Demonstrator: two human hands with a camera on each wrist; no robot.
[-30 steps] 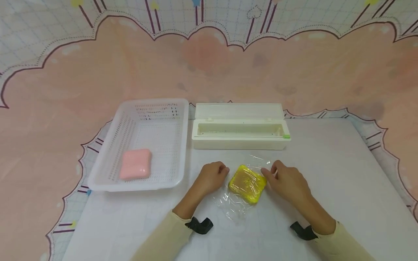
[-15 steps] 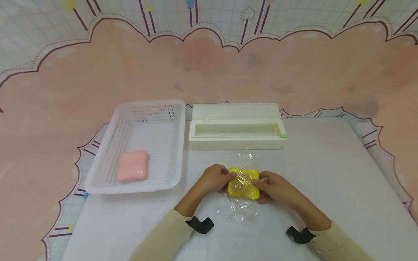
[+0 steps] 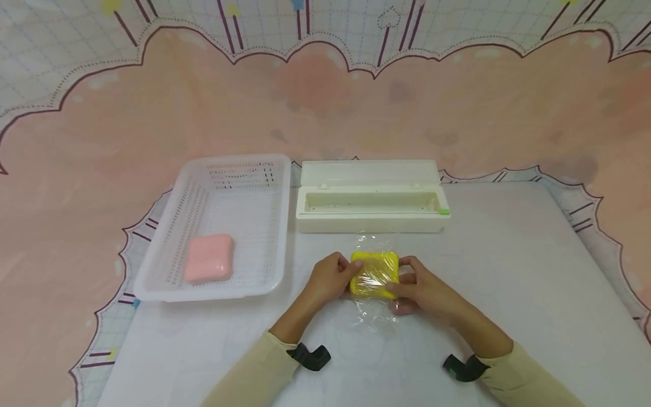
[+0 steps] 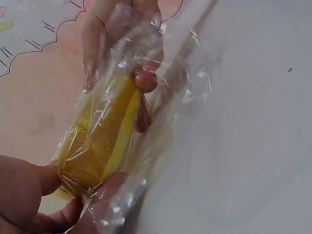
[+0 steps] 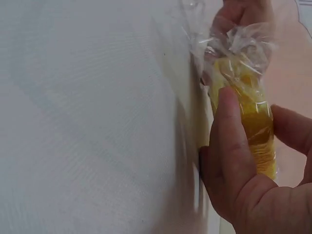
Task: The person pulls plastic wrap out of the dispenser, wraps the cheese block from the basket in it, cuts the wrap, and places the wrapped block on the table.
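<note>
Head view shows us a yellow, square, round-cornered block [image 3: 374,261] in crinkled, clear plastic film [image 3: 375,314], held between the two hands over the white-covered counter [image 3: 519,294]. The left hand [image 3: 328,277] pinches its left edge, with the thumb on top; the right hand [image 3: 427,291] grips the right side, thumb on top and fingers spread along the edge. Both are closed only as far as the block's thickness allows. Whether its underside touches the counter, we cannot tell.

We judge that the step in hand is wrapping — the film covers the top face, but loose ends stick out at the far and near sides. The next move, in our opinion, calls for folding these ends under and pressing them flat, while one hand keeps the block steady — otherwise the film could slip open.
</note>
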